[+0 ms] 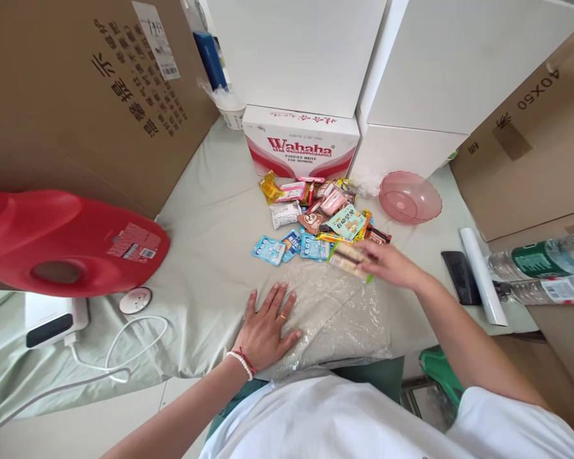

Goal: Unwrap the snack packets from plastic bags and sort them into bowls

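Note:
My left hand (268,325) lies flat with its fingers spread, on the cloth and the left edge of a clear plastic bag (335,319). Between the fingers and thumb of my right hand (387,262) is a beige snack packet (348,260) with green ends, slightly blurred. It is just above the bag, at the near edge of a pile of wrapped snacks. In that pile are blue packets (270,250), a mint-green packet (347,222), a white packet (286,215), a brown packet (312,222) and a yellow wrapper (270,187).
Behind the pile stands a Wahaha water carton (301,143). A pink bowl (410,197) sits to its right. Farther right are a black phone (460,277), a white roll (483,277) and plastic bottles (545,257). At left are a red jug (100,245) and a white power bank (52,322) with its cable.

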Motion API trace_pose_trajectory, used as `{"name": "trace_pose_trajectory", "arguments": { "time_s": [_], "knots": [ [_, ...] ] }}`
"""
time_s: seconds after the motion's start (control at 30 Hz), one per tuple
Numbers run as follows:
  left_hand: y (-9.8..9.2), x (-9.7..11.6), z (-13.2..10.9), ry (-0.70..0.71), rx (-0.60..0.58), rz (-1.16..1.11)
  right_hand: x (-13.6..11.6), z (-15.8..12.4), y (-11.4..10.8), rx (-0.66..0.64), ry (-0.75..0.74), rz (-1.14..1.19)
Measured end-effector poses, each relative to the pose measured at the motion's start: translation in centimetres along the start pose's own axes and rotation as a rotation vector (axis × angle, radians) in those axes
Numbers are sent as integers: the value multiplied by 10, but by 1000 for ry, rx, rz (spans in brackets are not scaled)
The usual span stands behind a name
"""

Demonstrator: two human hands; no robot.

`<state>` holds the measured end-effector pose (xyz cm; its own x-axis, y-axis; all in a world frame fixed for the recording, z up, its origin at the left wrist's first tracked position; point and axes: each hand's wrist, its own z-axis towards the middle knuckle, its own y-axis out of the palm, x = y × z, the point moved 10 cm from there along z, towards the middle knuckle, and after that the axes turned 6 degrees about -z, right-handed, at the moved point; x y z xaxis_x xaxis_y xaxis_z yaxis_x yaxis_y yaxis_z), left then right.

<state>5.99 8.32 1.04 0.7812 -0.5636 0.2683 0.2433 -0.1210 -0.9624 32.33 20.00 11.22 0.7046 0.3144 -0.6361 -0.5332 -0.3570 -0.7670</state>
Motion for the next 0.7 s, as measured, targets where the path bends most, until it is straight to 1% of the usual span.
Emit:
{"name": "trace_pose_trajectory", "arguments": {
  "time_s": [0.1, 0.17, 0.2, 0.23, 0.27, 0.3, 0.37, 0.5, 0.57, 0.6, 0.63, 0.67, 0.7],
  "knots": [
    [1, 0, 0, -9, -11, -6, -39, -23, 59, -233, -104, 47],
    [0, 0, 0, -6, -8, 2, -61, -33, 91, -349, -168, 47],
    [0, 1, 0, -3, -6, 8, -68, -35, 102, -379, -191, 6],
    [0, 1, 0, 2, -5, 14, -72, -34, 108, -386, -205, -62],
    [-1, 1, 0, 8, -5, 19, -73, -30, 109, -368, -208, -143],
    [-1, 2, 0, 13, -5, 23, -72, -22, 105, -328, -198, -222],
    [-1, 2, 0, 18, -7, 28, -61, 3, 81, -196, -131, -327],
    [0, 1, 0, 0, -29, 27, -16, 80, 7, 158, 119, -394],
    [0, 1, 0, -11, -44, 24, 4, 118, -19, 334, 194, -383],
    [-1, 0, 1, -17, -48, 21, 10, 136, -24, 393, 199, -362],
    [-1, 0, 1, -24, -49, 20, 13, 152, -22, 416, 184, -342],
    [-1, 0, 1, -29, -47, 19, 13, 165, -14, 400, 152, -331],
    [-2, -1, 1, -33, -44, 19, 10, 174, -1, 350, 105, -341]
  ]
}}
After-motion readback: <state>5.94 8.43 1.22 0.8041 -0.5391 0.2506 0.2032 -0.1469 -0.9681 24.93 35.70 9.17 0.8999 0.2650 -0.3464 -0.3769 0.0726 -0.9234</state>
